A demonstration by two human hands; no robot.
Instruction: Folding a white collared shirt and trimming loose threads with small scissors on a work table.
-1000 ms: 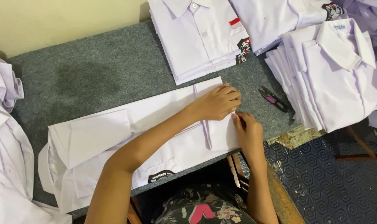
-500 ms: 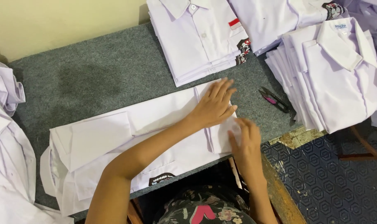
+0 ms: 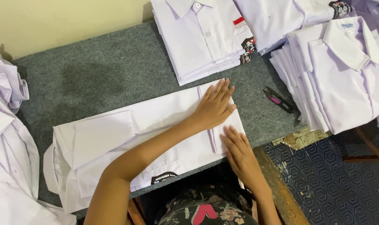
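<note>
A white shirt (image 3: 114,137) lies folded lengthwise, face down, across the grey felt table top (image 3: 93,75). My left hand (image 3: 214,106) lies flat on the shirt's right end, fingers spread, pressing the cloth down. Just below it my right hand (image 3: 237,152) rests flat on the near right corner of the same shirt, fingers together. Neither hand holds anything. A dark patch on the shirt (image 3: 163,178) shows at its near edge.
A stack of folded white shirts (image 3: 206,37) sits at the back, another stack (image 3: 343,71) at the right. Small thread snips with a pink handle (image 3: 281,100) lie between them. Loose white shirts (image 3: 6,137) pile up at the left. A wooden table edge (image 3: 277,187) borders patterned blue floor.
My left hand has opened from a pinch at the fold into a flat, spread palm. My right hand has slid slightly down and flattened on the shirt's corner.
</note>
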